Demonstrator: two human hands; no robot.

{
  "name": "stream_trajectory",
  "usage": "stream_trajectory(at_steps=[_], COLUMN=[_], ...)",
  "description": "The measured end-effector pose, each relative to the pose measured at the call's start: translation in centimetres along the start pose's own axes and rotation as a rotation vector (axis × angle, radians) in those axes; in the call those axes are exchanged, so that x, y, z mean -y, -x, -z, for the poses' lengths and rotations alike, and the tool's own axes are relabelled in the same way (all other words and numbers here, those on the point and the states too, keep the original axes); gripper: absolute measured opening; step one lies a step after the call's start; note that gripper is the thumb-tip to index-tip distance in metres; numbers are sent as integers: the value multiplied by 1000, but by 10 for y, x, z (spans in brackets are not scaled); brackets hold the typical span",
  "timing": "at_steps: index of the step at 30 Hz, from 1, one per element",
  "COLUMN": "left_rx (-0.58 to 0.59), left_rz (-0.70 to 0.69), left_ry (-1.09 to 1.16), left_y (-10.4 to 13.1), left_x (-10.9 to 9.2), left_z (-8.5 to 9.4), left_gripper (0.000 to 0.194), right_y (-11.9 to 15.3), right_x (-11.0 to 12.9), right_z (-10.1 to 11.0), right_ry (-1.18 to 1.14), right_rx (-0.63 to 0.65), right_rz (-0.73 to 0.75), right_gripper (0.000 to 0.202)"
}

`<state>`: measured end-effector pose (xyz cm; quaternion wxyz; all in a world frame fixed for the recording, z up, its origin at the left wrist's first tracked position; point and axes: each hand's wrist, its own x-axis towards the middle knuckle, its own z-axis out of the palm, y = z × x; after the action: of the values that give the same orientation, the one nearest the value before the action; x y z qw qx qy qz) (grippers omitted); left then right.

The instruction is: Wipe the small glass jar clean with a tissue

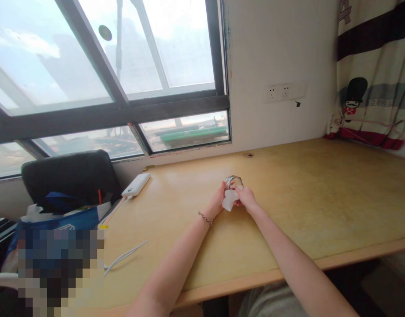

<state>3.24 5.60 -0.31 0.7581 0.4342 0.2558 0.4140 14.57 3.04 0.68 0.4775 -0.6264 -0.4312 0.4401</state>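
Observation:
Over the middle of the wooden table (176, 211), both hands come together around a small shiny item with thin dark, wiry edges (234, 179). Its kind is too small to make out. My left hand (218, 198), with a braided bracelet (205, 219) on the wrist, is closed along the item's left side. My right hand (246, 196) is closed at its right side, fingers bent inward. A white piece like a tissue (229, 200) hangs down between the hands, seemingly in the right fingers. The fingertips partly hide the item.
A white power bank (136, 185) with a cable lies at the table's left edge; a loose white cable end (126, 254) lies nearer. A black chair (72, 178) with a blue bag (63, 220) stands left. Wall sockets (279, 92) and a curtain (376, 79) are behind.

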Motion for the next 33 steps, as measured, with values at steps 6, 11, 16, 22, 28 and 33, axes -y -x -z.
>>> stream_trajectory(at_steps=[6, 11, 16, 22, 28, 33], left_rx=[-3, -35, 20, -104, -73, -21], left_rz=[10, 39, 62, -9, -48, -126], left_ry=[23, 59, 114, 159, 26, -318], left_y=[1, 1, -1, -6, -6, 0], left_x=[-2, -5, -4, -1, 5, 10], left_z=[-1, 2, 1, 4, 2, -12], left_gripper=[61, 56, 67, 73, 69, 42], right_y=[7, 2, -7, -10, -8, -8], right_x=[8, 5, -4, -3, 6, -3], right_z=[12, 10, 3, 1, 5, 0], right_ry=[776, 725, 325, -418, -761, -516], right_rx=[-312, -232, -168, -196, -199, -236], right_rz=[407, 378, 366, -36, -140, 41], right_gripper=[20, 21, 22, 7, 9, 8])
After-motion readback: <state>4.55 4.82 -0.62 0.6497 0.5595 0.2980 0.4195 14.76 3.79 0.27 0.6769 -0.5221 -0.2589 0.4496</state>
